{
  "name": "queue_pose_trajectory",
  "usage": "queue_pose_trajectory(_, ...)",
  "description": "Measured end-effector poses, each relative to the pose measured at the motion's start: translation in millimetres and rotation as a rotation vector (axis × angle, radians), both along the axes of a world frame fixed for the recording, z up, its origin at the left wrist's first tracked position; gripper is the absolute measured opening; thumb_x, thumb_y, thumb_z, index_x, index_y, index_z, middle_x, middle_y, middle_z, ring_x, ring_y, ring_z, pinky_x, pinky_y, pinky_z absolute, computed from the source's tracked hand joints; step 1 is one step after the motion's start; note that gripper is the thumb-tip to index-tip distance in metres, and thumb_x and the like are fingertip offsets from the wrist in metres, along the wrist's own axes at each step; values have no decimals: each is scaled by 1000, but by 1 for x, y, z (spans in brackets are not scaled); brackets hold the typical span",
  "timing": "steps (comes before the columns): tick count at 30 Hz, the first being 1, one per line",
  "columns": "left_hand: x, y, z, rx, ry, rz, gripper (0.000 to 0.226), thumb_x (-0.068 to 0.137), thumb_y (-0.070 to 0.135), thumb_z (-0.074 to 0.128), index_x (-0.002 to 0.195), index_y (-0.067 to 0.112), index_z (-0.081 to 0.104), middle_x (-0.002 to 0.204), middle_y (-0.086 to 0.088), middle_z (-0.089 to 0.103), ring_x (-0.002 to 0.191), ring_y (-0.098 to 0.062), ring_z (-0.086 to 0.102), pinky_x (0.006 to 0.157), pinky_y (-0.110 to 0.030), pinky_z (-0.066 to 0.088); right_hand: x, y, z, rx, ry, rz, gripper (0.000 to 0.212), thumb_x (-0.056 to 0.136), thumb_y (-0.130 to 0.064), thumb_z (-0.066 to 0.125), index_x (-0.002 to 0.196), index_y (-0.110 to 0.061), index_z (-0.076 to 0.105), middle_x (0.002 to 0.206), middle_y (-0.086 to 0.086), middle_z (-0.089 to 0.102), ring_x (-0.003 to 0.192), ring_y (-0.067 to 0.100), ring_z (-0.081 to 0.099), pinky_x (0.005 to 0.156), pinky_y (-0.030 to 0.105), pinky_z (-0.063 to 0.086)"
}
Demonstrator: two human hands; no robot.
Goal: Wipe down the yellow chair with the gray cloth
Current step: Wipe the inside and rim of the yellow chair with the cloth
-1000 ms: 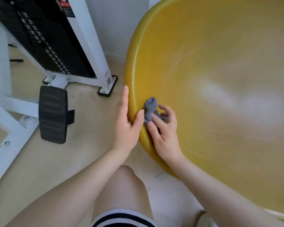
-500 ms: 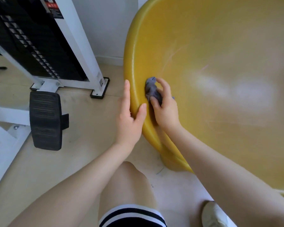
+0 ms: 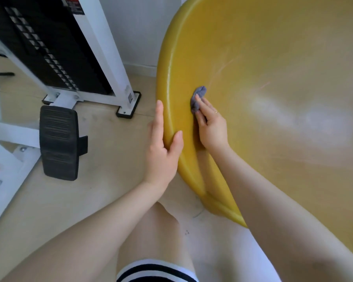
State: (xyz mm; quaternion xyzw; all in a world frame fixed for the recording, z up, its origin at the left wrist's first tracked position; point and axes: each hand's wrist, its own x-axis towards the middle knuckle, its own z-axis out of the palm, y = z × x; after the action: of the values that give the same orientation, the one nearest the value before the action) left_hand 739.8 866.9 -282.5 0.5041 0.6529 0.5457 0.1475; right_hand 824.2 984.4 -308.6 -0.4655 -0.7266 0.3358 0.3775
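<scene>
The yellow chair [image 3: 273,64] fills the right of the view, a broad curved shell with a rounded left rim. My right hand [image 3: 211,124] presses a small bunched gray cloth [image 3: 198,98] flat against the inner surface just inside that rim. My left hand [image 3: 161,143] grips the rim lower down, fingers on the outside and thumb hooked over the inside edge. Most of the cloth is hidden under my fingers.
A white exercise machine frame [image 3: 102,47] with a black weight stack [image 3: 39,47] stands at the left on the pale wood floor. Its black ribbed foot pedal [image 3: 58,142] juts out near my left hand. My bare knee [image 3: 163,226] is below the chair rim.
My right hand has slid the cloth upward along the inside of the chair, away from my left thumb. My left hand stays gripped on the rim.
</scene>
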Motion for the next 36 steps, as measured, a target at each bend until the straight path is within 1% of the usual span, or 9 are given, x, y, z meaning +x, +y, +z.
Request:
queue_pose_trajectory(4, 5, 1, 3, -4, -12, 42, 62, 92, 9, 51, 138, 24, 11, 123, 34, 20, 110, 39, 19, 91, 8, 21, 10, -13, 4, -55, -37, 79, 42, 95, -1, 41, 134, -13, 47, 144, 13, 40, 135, 20, 34, 93, -9, 11)
queue_pose_trajectory(9, 9, 1, 1, 5, -44, 78, 64, 90, 1, 51, 139, 22, 14, 124, 32, 22, 110, 38, 21, 91, 8, 21, 56, -100, 1, -70, 41, 312, 43, 89, -4, 39, 129, -15, 51, 138, 7, 45, 130, 8, 36, 107, 10, 24)
queue_pose_trajectory(15, 10, 0, 3, -26, -21, 116, 62, 92, 6, 50, 141, 22, 16, 125, 30, 25, 108, 39, 22, 89, 9, 22, 55, -80, -6, 14, -58, 336, 43, 89, 1, 40, 129, -11, 53, 137, 12, 47, 128, 14, 40, 105, 7, 23)
queue_pose_trajectory(19, 15, -1, 7, -25, 78, 160, 60, 92, 25, 44, 142, 22, 12, 130, 21, 24, 119, 14, 32, 90, 9, 22, 28, -30, -14, -56, -28, 172, 45, 91, 12, 37, 131, -5, 49, 142, 22, 37, 134, 27, 34, 96, -7, 13)
queue_pose_trajectory(22, 19, -2, 8, -36, 170, 198, 58, 91, 29, 41, 141, 22, 13, 136, 13, 28, 124, -12, 43, 93, 5, 25, 24, -6, -12, -106, -27, 129, 45, 95, 7, 34, 134, -10, 47, 146, 17, 34, 136, 23, 31, 89, -11, 10)
queue_pose_trajectory(24, 20, -3, 8, -68, 186, 222, 59, 91, 32, 39, 143, 22, 13, 145, 1, 35, 123, -20, 49, 92, -4, 30, 32, -6, -8, -105, -71, 168, 45, 94, 6, 35, 134, -11, 47, 146, 15, 34, 137, 22, 31, 90, -9, 10)
queue_pose_trajectory(27, 23, -4, 9, -81, 209, 253, 63, 90, 37, 36, 146, 19, 15, 149, -4, 34, 120, -10, 47, 90, -4, 31, 62, -42, -13, -44, -117, 305, 42, 92, 3, 38, 129, -11, 53, 141, 16, 42, 133, 21, 37, 99, 5, 19)
queue_pose_trajectory(31, 26, -3, 6, -63, 171, 293, 61, 92, 34, 37, 147, 16, 19, 143, 10, 29, 121, 13, 26, 96, 6, 23, 114, -102, -24, -35, -128, 473, 41, 90, -15, 35, 122, -13, 61, 132, 8, 53, 125, 6, 41, 104, 8, 26)
queue_pose_trajectory(36, 30, -6, 10, -107, 117, 297, 61, 97, 18, 46, 148, 9, 16, 147, 2, 28, 113, 20, 21, 89, 11, 19, 107, -77, -28, 27, -186, 489, 43, 86, 0, 39, 122, -10, 60, 131, 17, 53, 123, 24, 47, 104, 13, 26)
